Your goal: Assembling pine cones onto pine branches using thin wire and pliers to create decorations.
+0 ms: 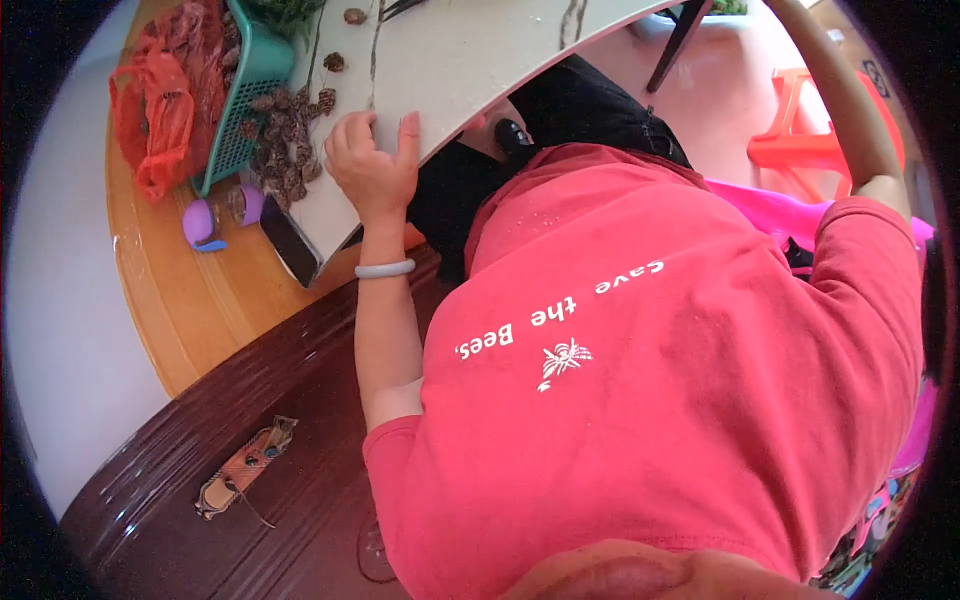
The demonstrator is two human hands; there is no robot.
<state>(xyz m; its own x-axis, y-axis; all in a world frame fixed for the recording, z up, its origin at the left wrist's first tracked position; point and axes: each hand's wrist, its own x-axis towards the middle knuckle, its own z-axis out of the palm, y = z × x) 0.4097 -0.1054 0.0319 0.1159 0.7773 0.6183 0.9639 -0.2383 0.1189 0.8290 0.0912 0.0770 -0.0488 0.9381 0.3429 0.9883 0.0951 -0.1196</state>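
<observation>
My left hand (375,168) rests on the white marbled tabletop (460,70) near its curved edge. Its fingers bend loosely and the thumb stands apart, with nothing visible between them. A grey band (385,269) circles that wrist. Just left of the hand lies a heap of small brown pine cones (287,140), and a few loose ones, such as one pine cone (333,62), sit farther up the table. My right forearm (830,80) reaches up past the top right of the head view, and the hand itself is out of the picture.
A green plastic basket (225,125) with a red mesh bag (160,110) beside it stands at the far left. Purple cup-like things (200,222) sit below. A packaged item (245,468) lies on the dark brown wooden surface (310,390). An orange-red stool (800,150) stands at right.
</observation>
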